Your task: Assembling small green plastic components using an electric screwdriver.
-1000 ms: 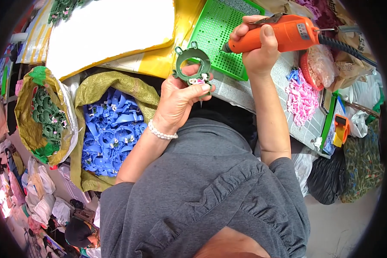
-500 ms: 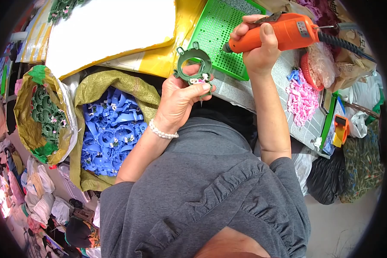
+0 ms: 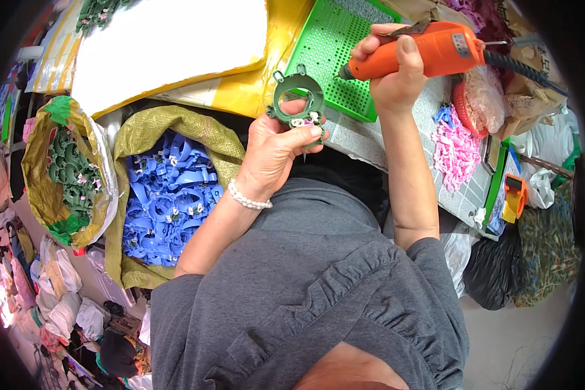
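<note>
Between thumb and fingers, my left hand (image 3: 273,149) grips a dark green ring-shaped plastic part (image 3: 317,90) with small white and pink pieces at its lower side. My right hand (image 3: 400,78) is wrapped round an orange electric screwdriver (image 3: 445,49), whose dark tip points left. That tip is apart from the green part, above a bright green perforated tray (image 3: 325,49) holding small grey pieces at its far end. A cable runs from the screwdriver's back end to the right.
Left of me, one woven sack (image 3: 175,120) holds blue plastic parts (image 3: 169,201); another (image 3: 36,156) holds dark green ones (image 3: 71,172). Pink pieces (image 3: 458,153) lie on the table at right, beside a red basket (image 3: 463,107). A white board (image 3: 169,52) covers the far left.
The green part and my left hand have shifted slightly right. My right hand and the screwdriver have also moved a little to the right, with both grips kept.
</note>
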A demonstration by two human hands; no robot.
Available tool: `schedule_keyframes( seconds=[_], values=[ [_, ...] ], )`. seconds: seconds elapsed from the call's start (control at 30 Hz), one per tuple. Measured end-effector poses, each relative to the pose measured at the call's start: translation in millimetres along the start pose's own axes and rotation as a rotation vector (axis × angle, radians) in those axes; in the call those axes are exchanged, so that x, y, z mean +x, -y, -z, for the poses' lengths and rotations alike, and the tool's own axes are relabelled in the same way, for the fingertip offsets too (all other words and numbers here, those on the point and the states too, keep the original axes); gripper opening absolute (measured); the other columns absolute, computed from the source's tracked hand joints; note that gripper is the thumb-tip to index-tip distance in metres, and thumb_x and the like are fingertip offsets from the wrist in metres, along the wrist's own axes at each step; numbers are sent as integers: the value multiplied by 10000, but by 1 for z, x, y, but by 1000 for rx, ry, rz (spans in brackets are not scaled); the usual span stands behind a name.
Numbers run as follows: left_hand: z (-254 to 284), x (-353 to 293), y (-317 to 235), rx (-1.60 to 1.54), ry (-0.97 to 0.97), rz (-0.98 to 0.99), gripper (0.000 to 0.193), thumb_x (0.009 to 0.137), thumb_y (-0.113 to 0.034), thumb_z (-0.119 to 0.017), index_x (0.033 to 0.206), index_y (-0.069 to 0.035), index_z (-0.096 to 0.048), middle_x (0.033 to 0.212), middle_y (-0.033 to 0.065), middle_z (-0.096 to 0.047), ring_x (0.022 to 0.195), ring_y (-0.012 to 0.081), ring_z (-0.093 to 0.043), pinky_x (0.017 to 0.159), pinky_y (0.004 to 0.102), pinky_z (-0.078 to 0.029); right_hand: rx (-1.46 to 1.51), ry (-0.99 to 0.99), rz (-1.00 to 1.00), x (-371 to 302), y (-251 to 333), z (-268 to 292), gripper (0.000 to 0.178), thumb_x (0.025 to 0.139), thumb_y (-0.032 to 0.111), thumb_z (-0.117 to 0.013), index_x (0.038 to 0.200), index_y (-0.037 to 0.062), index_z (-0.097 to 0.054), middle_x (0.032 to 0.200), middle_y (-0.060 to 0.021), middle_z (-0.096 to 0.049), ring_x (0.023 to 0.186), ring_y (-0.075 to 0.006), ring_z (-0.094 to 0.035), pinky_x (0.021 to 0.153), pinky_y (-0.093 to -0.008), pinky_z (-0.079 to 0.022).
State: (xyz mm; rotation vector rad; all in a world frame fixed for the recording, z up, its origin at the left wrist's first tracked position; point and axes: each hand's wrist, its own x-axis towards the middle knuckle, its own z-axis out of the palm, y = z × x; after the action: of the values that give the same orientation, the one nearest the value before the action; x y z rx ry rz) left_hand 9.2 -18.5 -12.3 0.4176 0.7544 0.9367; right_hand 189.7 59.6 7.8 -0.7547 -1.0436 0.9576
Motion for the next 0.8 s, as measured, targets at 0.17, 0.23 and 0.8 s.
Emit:
schedule_keyframes(
  seconds=[0.17,0.23,0.8],
  values=[
    [2,1,0,39,-8,10,403,760,2,-637,1140,-67,-523,995,158,-606,815,207,-638,663,286,-540,76,66,59,3,20,5,496,808,436,-464,949,-32,-545,707,-111,-551,634,-236,-519,642,-390,-443],
    [0,1,-1,45,-8,4,397,762,1,-636,1136,-71,-524,991,157,-608,815,209,-638,664,288,-540,100,128,118,3,31,3,567,809,496,-435,978,-34,-545,723,-106,-551,647,-236,-518,665,-400,-427],
    [-16,3,0,72,3,-70,192,747,-2,-640,930,-37,-592,805,27,-625,691,94,-605,591,224,-522,265,428,73,-42,68,-39,758,797,663,-424,1133,-15,-460,840,-72,-526,723,-194,-513,714,-373,-415]
  ],
)
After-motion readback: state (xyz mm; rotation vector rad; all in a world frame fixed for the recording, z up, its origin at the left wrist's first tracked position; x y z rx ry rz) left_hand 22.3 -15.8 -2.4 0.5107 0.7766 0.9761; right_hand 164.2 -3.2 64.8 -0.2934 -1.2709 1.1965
